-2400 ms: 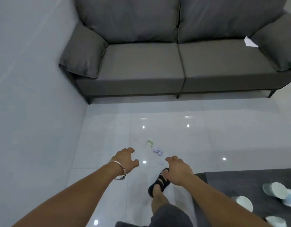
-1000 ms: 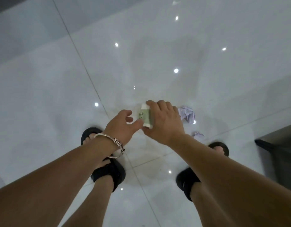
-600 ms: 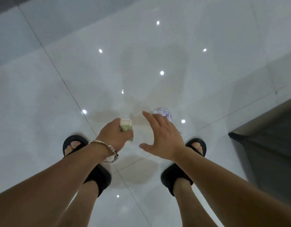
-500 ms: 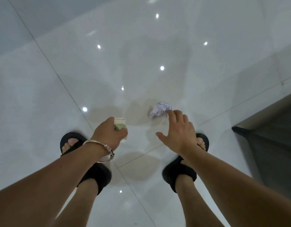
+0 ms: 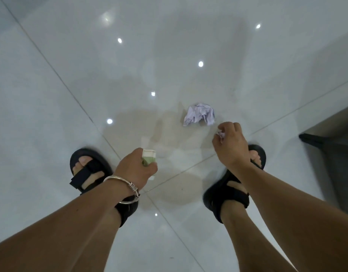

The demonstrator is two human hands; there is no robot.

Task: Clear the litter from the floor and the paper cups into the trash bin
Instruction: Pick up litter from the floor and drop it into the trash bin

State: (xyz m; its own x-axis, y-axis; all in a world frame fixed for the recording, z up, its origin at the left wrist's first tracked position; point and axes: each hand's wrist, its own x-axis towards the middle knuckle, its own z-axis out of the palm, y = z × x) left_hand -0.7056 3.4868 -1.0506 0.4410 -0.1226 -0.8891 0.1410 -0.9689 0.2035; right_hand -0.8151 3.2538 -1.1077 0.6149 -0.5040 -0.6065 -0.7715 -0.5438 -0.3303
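1. Cup (image 5: 149, 156), green-white paper, sits in left hand (image 5: 136, 170), fingers curled round it.
2. Right hand (image 5: 231, 147) pinches small paper scrap (image 5: 221, 135).
3. Crumpled paper ball (image 5: 199, 116) lies on floor (image 5: 71, 55) just beyond right hand.

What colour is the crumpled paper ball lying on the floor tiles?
Pale lilac, close to white. The crumpled paper ball shows best in the head view.

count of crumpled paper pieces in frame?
2. A large crumpled wad lies on the floor just beyond the right hand; a small scrap is pinched in that hand's fingers. Others may be hidden.
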